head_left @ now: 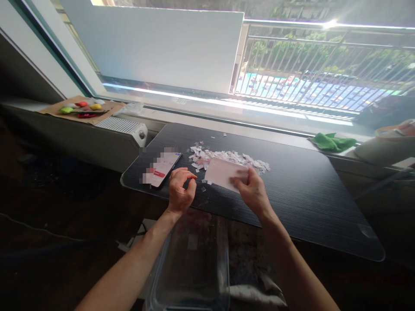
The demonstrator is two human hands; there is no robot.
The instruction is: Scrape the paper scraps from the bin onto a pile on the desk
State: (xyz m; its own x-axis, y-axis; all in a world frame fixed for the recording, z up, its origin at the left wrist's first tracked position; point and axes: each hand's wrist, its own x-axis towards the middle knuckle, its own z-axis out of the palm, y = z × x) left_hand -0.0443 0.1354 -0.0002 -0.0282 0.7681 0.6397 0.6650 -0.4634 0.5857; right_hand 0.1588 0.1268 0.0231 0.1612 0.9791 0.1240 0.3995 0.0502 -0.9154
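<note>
My right hand (251, 188) grips the right end of a pale pinkish-white card (223, 172), thumb in front. The card is tilted over the dark table, in front of a heap of small white paper scraps (233, 156) and hiding part of it. Left of the card is my left hand (182, 189), its fingers curled and the thumb close to the index fingertip. Whether something tiny is pinched there cannot be made out. A few loose scraps (203, 188) lie between the hands. Beside my left hand rests a smartphone (164, 168) with its screen lit, partly blurred out.
The black table (301, 194) has a clear edge guard. Below its near edge stands a transparent plastic bin (191, 276). Along the window are a radiator (125, 127), a brown sheet with colourful items (81, 108) and a green cloth (332, 142).
</note>
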